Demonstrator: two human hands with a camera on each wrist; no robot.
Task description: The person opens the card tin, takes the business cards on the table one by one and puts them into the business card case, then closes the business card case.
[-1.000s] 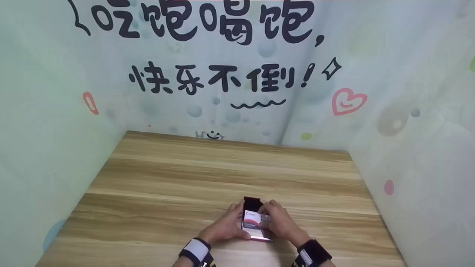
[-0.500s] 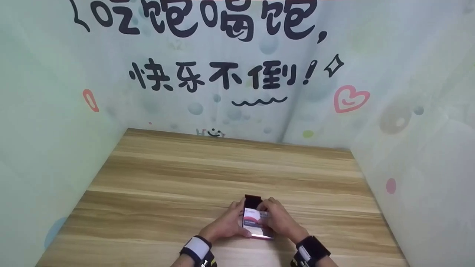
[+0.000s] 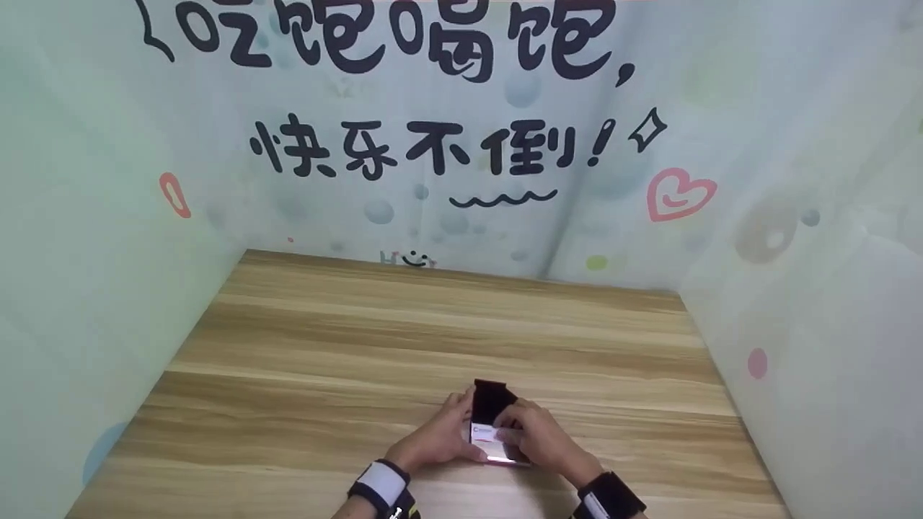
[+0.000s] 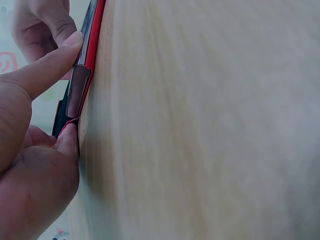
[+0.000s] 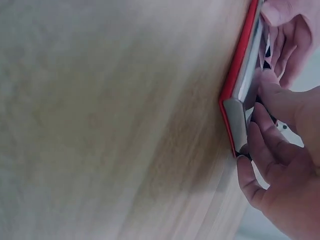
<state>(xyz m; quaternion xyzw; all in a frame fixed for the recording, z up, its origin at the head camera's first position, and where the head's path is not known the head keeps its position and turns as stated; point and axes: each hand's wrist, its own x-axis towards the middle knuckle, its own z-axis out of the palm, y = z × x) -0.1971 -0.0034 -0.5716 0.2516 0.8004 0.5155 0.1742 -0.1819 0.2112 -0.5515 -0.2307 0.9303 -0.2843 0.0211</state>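
A card case [image 3: 492,401] with its dark flap spread away from the person lies near the front of the table. Its red cover and silvery metal body [image 5: 235,117] show in both wrist views. The left hand [image 3: 441,436] grips the case along its left side, with the thumb at the near metal edge. A white business card [image 3: 482,432] lies over the case's near part, partly covered. The right hand [image 3: 542,438] pinches this card with thumb and fingers from the right. How far the card sits inside the metal body cannot be told.
The wood-grain table [image 3: 404,317] extends around the hands. Pale printed sheets [image 3: 461,231] stand at its back, left and right. Each wrist wears a strap, including a white-topped left strap [image 3: 384,485].
The right hand has shifted toward the person with the card, so less of the card's print shows and more of the dark lining is uncovered. The left hand keeps its place.
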